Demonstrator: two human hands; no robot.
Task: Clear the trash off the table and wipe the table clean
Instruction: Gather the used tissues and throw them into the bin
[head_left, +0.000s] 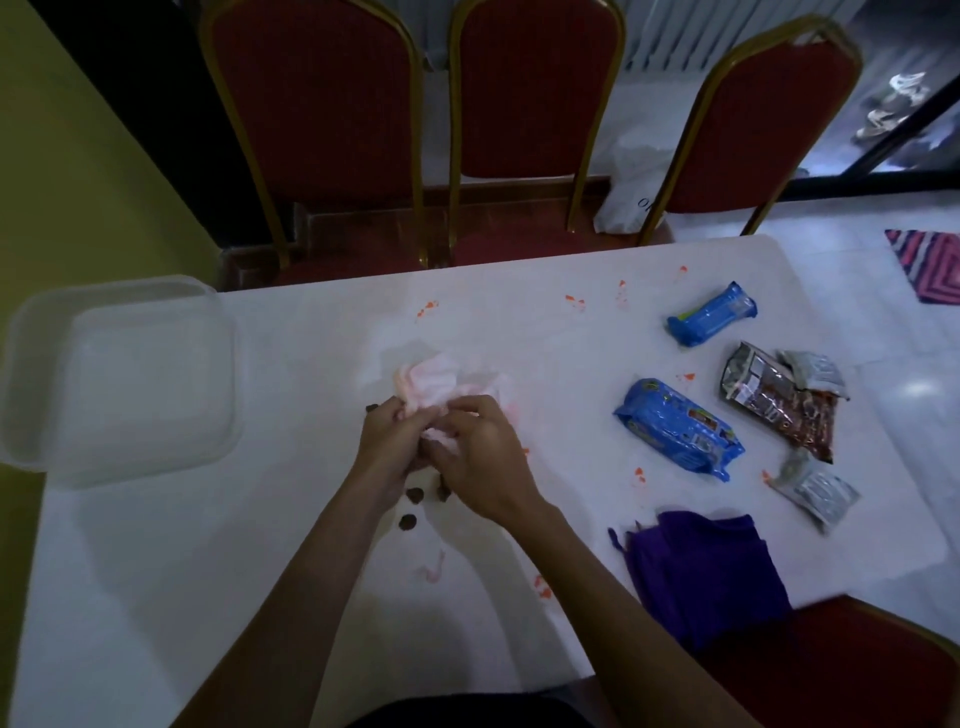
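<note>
Both hands, left hand (387, 434) and right hand (480, 457), bunch a soft, light pink-stained tissue (441, 387) over the bench (208, 545), fingers pinching its crumpled edge

Dining area of a home or small hall, judging by what is seen: white counter (218, 545) lined on the far side by red padded banquet chairs (524, 104) with gold metal frames, white tiled floor (852, 291), striped mat (930, 265), sandals (893, 104) left by a glass door, yellow-green wall (67, 171).
</note>
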